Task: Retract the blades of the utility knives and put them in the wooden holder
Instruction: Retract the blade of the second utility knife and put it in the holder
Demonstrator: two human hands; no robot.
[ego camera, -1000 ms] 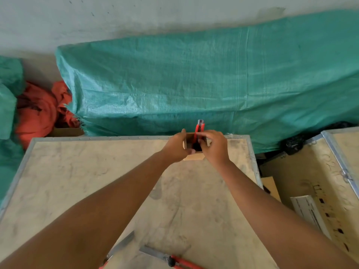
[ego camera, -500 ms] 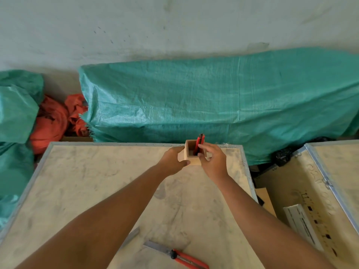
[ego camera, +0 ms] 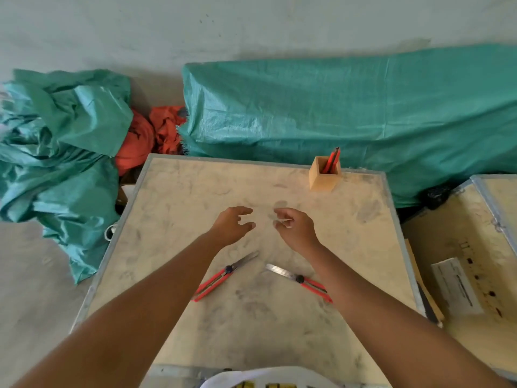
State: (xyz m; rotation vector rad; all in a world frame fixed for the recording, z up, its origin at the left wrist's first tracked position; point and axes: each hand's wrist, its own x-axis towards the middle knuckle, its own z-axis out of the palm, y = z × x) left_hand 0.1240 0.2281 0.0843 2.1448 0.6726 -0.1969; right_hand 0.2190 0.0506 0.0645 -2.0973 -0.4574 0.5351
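A small square wooden holder point(ego camera: 321, 179) stands at the far right edge of the crate top, with one red utility knife point(ego camera: 332, 161) upright inside it. Two more red utility knives lie nearer me with their steel blades extended: one on the left point(ego camera: 223, 275), one on the right point(ego camera: 300, 280), blade tips pointing toward each other. My left hand point(ego camera: 232, 224) and my right hand point(ego camera: 293, 226) hover over the middle of the top, both empty with fingers loosely curled and apart, just beyond the two lying knives.
The work surface is a scuffed plywood crate top point(ego camera: 173, 219) with metal edging. Green tarps point(ego camera: 349, 107) and orange cloth point(ego camera: 140, 138) lie behind and to the left. A second crate point(ego camera: 475, 247) with a white paper sheet stands at the right.
Both hands have let go of the holder and the knife in it and drawn back toward me. The view has tilted down, bringing the two lying knives fully into sight.
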